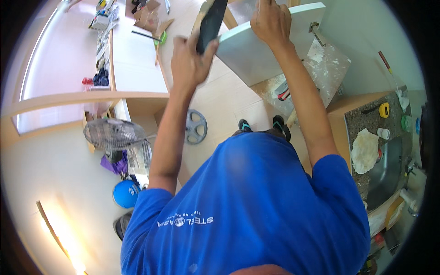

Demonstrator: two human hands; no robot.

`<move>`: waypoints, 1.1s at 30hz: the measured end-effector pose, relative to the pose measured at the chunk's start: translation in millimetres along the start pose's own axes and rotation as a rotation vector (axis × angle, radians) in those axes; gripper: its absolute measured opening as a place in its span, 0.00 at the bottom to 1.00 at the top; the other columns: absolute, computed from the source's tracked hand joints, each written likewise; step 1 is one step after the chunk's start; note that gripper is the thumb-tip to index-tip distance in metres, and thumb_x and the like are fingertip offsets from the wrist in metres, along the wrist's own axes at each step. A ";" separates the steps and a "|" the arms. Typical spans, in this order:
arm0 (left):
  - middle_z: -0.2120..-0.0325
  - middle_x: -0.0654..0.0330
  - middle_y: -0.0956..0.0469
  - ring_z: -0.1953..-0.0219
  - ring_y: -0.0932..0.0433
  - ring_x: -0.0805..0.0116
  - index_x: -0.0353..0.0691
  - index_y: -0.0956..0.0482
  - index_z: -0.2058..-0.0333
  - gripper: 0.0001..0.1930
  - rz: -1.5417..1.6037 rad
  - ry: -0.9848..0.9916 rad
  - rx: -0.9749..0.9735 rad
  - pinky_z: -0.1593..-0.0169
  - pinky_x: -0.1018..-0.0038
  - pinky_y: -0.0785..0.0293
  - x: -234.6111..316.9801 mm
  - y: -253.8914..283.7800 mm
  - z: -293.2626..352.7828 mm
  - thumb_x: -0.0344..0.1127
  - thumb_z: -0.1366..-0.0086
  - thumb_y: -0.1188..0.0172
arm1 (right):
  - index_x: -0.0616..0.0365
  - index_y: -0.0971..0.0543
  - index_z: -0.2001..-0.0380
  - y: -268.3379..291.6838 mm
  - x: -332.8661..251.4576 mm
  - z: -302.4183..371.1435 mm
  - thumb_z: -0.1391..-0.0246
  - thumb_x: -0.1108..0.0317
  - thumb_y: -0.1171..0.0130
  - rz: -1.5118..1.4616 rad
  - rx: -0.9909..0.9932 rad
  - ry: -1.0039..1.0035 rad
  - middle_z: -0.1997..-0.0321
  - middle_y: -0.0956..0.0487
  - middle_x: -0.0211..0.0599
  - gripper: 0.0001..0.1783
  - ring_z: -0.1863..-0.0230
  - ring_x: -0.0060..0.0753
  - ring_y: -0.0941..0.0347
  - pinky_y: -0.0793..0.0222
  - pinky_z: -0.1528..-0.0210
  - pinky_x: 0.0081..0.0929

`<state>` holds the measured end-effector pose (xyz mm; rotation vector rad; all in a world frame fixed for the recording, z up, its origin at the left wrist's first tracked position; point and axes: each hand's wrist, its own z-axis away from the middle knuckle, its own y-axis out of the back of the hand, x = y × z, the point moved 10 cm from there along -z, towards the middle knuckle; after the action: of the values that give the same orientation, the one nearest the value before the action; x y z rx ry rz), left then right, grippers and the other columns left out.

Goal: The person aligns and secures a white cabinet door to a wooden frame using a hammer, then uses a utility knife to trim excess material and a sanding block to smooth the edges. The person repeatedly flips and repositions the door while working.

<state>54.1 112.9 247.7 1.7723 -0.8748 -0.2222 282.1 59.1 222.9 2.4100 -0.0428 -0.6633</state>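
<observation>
Gripping a dark flat piece (211, 25) beside a white panel (259, 56)

We have the white panel standing on edge ahead of us, above a spattered board (331, 62), with the dark flat piece raised at the panel's left end. Our left hand (189, 64) is closed on that piece, thumb on one side and fingers on the other. Our right hand (271, 23) bends over the panel's upper edge, but the fingertips run out of view, so we cannot tell how firmly it holds.

We judge the panel stiff, fairly heavy and smooth enough to slip; its corners look likely to chip. We would take it by both ends, clear of the metal hinge (314, 27). The dark piece seems light and thin, best pinched across its flat faces; blur hides its exact kind.

Counting, we see one panel, one dark piece, one hinge in sight, one red-and-grey hand tool (283, 93), two sandals (244, 125), one fan (114, 134), one yellow tape measure (384, 110) and one sink (388, 169).
</observation>
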 end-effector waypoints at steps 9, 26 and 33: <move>0.69 0.50 0.25 0.65 0.26 0.58 0.28 0.16 0.53 0.31 0.118 0.129 0.060 0.57 0.61 0.27 0.2 19.9 50.1 0.57 0.34 0.33 | 0.66 0.37 0.29 -11.4 6.9 -4.2 0.47 0.71 0.45 -0.041 -0.132 -0.028 0.50 0.19 0.54 0.40 0.55 0.55 0.20 0.33 0.48 0.52; 0.62 0.45 0.27 0.59 0.24 0.50 0.36 0.19 0.43 0.32 -0.002 0.399 0.019 0.51 0.60 0.25 -5.9 -6.0 69.4 0.58 0.35 0.34 | 0.62 0.24 0.42 -18.6 -0.5 -2.8 0.48 0.70 0.43 -0.082 -0.145 0.026 0.56 0.18 0.53 0.28 0.60 0.55 0.19 0.34 0.48 0.50; 0.55 0.36 0.24 0.55 0.21 0.44 0.33 0.19 0.44 0.36 -0.184 0.346 0.047 0.49 0.56 0.23 -16.6 18.6 -17.0 0.63 0.34 0.39 | 0.53 0.22 0.42 -21.3 -4.4 -4.9 0.44 0.68 0.44 0.007 -0.063 0.083 0.52 0.14 0.43 0.25 0.62 0.44 0.17 0.38 0.55 0.43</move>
<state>43.2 133.9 266.4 1.8652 -0.4740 -0.0108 277.8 79.8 215.7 2.3731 0.0040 -0.5522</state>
